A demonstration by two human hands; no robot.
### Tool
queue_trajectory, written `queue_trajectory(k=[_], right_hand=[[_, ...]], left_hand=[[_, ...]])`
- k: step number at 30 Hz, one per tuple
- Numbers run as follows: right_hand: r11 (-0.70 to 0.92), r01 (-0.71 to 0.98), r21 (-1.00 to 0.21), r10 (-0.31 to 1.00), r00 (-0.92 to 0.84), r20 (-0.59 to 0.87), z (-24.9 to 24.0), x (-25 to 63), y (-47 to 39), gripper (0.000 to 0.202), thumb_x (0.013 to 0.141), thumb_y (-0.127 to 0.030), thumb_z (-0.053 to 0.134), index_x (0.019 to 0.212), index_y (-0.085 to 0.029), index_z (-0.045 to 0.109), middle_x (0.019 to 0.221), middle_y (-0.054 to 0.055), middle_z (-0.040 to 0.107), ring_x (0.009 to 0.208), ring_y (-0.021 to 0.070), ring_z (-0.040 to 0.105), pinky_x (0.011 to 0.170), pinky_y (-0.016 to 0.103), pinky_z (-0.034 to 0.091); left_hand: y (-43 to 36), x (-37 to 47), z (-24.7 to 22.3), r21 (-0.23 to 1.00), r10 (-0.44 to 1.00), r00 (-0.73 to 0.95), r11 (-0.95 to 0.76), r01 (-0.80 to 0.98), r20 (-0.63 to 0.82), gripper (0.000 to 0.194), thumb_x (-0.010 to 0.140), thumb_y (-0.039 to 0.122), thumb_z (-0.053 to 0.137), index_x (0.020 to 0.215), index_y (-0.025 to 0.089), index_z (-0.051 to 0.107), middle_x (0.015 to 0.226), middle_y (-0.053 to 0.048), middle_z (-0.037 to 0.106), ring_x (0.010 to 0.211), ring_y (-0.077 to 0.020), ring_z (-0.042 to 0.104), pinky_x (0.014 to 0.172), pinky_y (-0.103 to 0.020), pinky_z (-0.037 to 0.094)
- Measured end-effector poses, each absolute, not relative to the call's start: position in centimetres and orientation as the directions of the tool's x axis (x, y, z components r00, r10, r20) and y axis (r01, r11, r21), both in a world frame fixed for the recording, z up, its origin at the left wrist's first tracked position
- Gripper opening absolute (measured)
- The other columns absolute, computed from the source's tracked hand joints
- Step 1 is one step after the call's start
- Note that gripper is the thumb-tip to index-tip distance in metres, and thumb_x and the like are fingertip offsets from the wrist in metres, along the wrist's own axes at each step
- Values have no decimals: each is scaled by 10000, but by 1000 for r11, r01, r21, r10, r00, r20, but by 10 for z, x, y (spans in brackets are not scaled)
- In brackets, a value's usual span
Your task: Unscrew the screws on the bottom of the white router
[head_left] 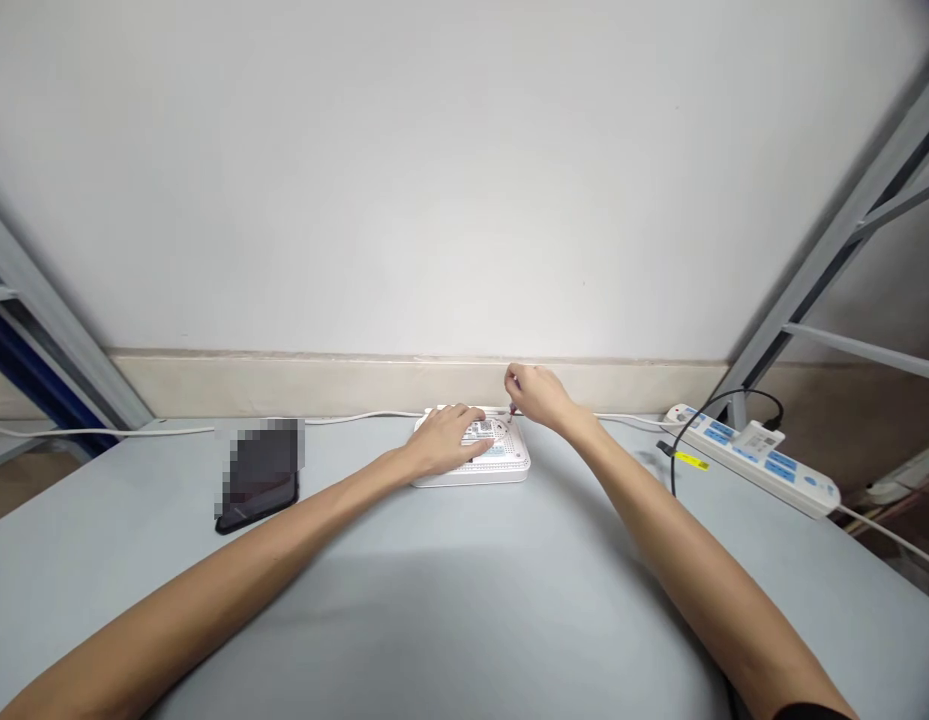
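A white router-like box (471,478) lies flat near the wall, its labelled, vented face up. My left hand (443,440) rests across the left part of this face, fingers and thumb spread. Over the box's far right corner, my right hand (540,395) is closed in a pinch around a small screwdriver (513,408). Only a short reddish piece of the tool shows below the fingers, pointing down at the corner. The rest of it is hidden in the hand.
On the grey table (449,610), a dark phone-like device (261,475), partly pixelated, lies left. A white power strip (756,460) with a plugged-in adapter (759,438) and black cable (672,470) lies right. A white cable (359,417) runs along the wall. Metal frames (831,255) stand at both sides.
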State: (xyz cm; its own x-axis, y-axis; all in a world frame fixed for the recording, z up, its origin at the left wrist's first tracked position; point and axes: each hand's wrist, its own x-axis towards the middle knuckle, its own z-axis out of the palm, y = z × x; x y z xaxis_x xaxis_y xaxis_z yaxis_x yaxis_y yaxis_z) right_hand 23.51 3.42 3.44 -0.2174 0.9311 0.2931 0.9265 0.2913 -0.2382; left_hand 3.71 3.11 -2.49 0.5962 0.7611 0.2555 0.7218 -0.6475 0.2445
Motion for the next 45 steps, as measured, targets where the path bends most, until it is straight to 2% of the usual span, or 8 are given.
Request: queue_trajectory(k=[5, 10, 14, 19, 25, 35, 42, 45], right_hand=[[339, 897, -285, 929, -271, 253, 37, 245, 23, 318, 917, -152, 351, 1164, -183, 549, 712, 13, 716, 800, 172, 645, 700, 235, 382], [346, 896, -279, 925, -276, 262, 38, 245, 19, 247, 876, -169, 412, 994, -191, 628, 751, 27, 726, 821, 183, 628, 694, 240, 366], [338, 901, -272, 923, -260, 284, 36, 242, 21, 267, 926, -214, 365, 906, -188, 630, 736, 35, 717, 760, 169, 628, 668, 241, 349], [322, 915, -243, 922, -244, 301, 34, 242, 23, 258, 937, -207, 353, 1023, -177, 594, 750, 52, 714, 786, 201, 616, 661, 260, 325], [336, 904, -265, 926, -266, 267, 36, 244, 22, 273, 916, -172, 355, 1113, -169, 544, 691, 24, 704, 741, 190, 610, 679, 259, 345], [348, 856, -383, 928, -255, 271, 32, 247, 25, 196, 858, -167, 405, 979, -196, 556, 657, 0, 687, 734, 172, 623, 686, 251, 372], [370, 826, -425, 922, -271, 276, 29, 250, 26, 140, 849, -175, 409, 930, -205, 518, 657, -9, 687, 659, 149, 620, 633, 240, 374], [383, 816, -433, 917, -278, 287, 27, 250, 27, 111, 842, -176, 420, 897, -208, 510, 643, -12, 677, 660, 149, 623, 626, 238, 373]], left_hand=[[21, 33, -26, 267, 752, 605, -659, 704, 261, 438, 896, 531, 448, 1208, 242, 553, 1222, -78, 594, 1122, -281, 543, 968, -437, 392], [21, 33, -28, 262, 742, 608, -670, 695, 283, 416, 923, 509, 414, 1222, 250, 542, 1226, -68, 595, 1123, -267, 545, 977, -433, 392], [20, 33, -27, 253, 735, 619, -677, 691, 276, 423, 937, 500, 384, 1234, 241, 539, 1234, -77, 594, 1133, -269, 542, 971, -430, 397], [19, 33, -25, 271, 736, 620, -677, 684, 273, 421, 939, 480, 385, 1234, 229, 550, 1230, -82, 597, 1125, -267, 547, 977, -425, 397], [20, 33, -26, 265, 737, 617, -676, 688, 277, 400, 945, 467, 387, 1230, 238, 549, 1240, -75, 597, 1128, -268, 548, 985, -429, 387], [19, 34, -26, 277, 740, 613, -672, 687, 276, 402, 942, 461, 390, 1222, 228, 557, 1228, -79, 605, 1131, -267, 543, 978, -420, 398], [21, 32, -20, 389, 805, 556, -590, 708, 208, 418, 886, 503, 461, 1214, 265, 561, 1226, -44, 619, 1136, -268, 548, 960, -396, 418], [20, 32, -18, 382, 815, 547, -575, 723, 193, 426, 875, 510, 468, 1221, 278, 554, 1218, -39, 626, 1130, -270, 555, 946, -387, 428]])
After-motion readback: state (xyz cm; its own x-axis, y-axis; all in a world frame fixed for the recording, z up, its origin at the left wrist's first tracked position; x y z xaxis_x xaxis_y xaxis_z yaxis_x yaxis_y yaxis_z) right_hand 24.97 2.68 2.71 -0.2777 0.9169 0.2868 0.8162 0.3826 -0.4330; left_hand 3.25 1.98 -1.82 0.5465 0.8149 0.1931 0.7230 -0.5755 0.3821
